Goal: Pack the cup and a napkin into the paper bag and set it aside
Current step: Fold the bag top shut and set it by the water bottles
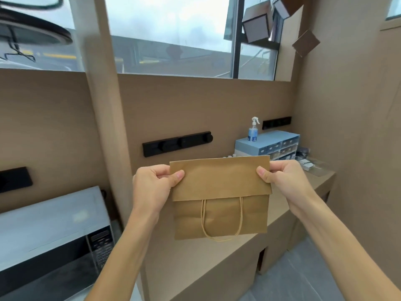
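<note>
A: Where is the paper bag [220, 197]?

B: Up in the air at the middle of the view, held flat and still folded, in front of the tan wall and above the near edge of the tan counter [217, 263]. Its folded flap lies over the upper half, and the twisted paper handles [221, 220] hang in a loop below the flap, against the front face.

A: And the hands?

B: The left hand [152, 187] is closed on the bag's upper left corner, thumb on the front of the flap, fingers curled behind. The right hand [284, 181] pinches the upper right corner the same way, thumb in front. Both arms are bare and reach in from the near edge.

A: What else is around?

B: A microwave [52, 235] sits at the near left. At the far right, on the counter, stands a blue drawer unit [268, 146] with a spray bottle [253, 130] on top of it. Just right of that unit lie some small packets [307, 162], too blurred for me to say what they are. A black rail [176, 143] is fixed to the wall behind the bag, with windows above.
</note>
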